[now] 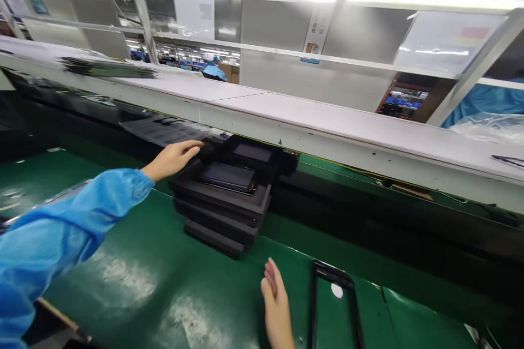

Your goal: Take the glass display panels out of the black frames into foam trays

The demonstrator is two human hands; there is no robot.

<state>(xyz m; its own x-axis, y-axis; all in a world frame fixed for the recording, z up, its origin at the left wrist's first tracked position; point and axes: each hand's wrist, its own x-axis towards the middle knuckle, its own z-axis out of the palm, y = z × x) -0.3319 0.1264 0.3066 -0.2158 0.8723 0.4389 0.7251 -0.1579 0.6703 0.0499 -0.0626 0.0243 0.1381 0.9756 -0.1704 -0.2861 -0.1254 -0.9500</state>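
My left hand (174, 157), in a blue sleeve, reaches across the green bench mat (155, 278) and rests its fingers on the far left corner of a stack of black trays (221, 212). The top tray holds a dark flat screen-like device (227, 176). A second such device (252, 152) lies just behind it. My right hand (277, 305) lies near the front edge with fingers stretched out together, holding nothing. A black rectangular frame (335, 305) lies flat on the mat right beside that hand.
A long white shelf (327, 125) runs over a dark conveyor (368, 212) behind the trays. Flat dark sheets (106, 67) lie on the shelf at far left. Clear plastic bags (491, 125) sit at right. A person in blue (214, 69) works far behind.
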